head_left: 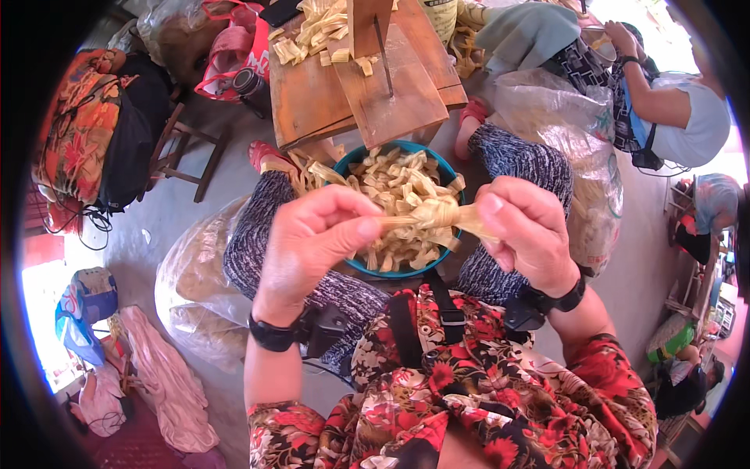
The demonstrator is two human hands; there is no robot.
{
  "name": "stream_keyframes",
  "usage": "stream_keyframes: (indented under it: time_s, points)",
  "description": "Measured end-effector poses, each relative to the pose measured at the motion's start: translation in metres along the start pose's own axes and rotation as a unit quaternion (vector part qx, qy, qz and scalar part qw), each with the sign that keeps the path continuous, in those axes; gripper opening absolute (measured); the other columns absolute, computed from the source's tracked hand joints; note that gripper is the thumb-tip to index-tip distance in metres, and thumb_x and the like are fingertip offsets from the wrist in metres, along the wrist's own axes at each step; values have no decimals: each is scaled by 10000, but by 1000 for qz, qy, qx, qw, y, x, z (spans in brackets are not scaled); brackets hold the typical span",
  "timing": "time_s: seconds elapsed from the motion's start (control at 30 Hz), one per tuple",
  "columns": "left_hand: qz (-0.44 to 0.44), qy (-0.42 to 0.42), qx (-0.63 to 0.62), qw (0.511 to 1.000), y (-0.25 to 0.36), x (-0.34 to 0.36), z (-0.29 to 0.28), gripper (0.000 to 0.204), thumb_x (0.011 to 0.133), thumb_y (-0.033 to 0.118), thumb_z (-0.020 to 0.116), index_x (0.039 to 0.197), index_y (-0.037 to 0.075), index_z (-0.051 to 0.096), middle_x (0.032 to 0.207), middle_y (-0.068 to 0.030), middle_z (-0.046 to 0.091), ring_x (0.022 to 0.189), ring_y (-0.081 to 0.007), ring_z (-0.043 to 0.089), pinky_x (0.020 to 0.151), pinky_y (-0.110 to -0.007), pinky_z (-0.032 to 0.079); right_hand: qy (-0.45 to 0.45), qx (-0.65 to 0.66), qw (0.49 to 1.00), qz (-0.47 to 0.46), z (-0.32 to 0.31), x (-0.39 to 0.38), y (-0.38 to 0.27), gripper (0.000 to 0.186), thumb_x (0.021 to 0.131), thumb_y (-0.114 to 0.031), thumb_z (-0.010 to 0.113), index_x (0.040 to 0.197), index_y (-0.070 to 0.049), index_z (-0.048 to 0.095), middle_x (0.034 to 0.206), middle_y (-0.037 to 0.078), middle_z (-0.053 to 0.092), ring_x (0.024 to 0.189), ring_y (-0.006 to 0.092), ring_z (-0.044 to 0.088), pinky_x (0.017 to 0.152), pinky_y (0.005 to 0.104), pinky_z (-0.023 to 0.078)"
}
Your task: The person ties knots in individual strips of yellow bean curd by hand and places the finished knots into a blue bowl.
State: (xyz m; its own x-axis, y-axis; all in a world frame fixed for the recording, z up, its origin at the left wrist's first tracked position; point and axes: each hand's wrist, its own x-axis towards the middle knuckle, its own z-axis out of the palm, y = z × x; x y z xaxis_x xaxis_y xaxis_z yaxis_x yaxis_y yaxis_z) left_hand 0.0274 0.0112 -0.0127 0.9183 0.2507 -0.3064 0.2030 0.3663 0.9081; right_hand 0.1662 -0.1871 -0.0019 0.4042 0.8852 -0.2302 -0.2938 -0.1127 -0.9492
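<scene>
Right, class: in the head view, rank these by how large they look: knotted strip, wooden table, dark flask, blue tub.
1. Wooden table
2. Blue tub
3. Knotted strip
4. Dark flask

A pale, straw-yellow strip (434,213) of flat, fibrous material is stretched roughly level above the blue-green basin (383,273). Near its middle it bunches into a knot (thick and folded, with creases running across it). One side narrows to a twisted band pinched in the left hand (308,242); the other fans out flat and wide, with a loose end hanging below the right hand (531,227).
</scene>
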Motion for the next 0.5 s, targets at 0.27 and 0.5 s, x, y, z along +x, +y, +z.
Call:
stream_keyframes:
  time_s: [0.27, 0.5]
  points:
    - [141, 34, 186, 972, 5, -1, 11, 84, 762, 45, 672, 825, 20, 623, 720, 0, 599, 647, -58, 535, 589, -191, 426, -110, -38, 987, 111, -6, 32, -5, 402, 946, -318, 385, 987, 40, 563, 656, 80, 600, 609, 122, 588, 585, 223, 463]
    - [235, 71, 372, 895, 14, 2, -1, 84, 714, 74, 702, 770, 45, 648, 646, -48, 603, 542, -111, 555, 500, -233, 422, -246, -5, 962, 121, -15, 41, 0, 317, 943, -317, 385, 809, -45, 480, 558, -25, 435, 443, 45, 431, 467, 192, 424]
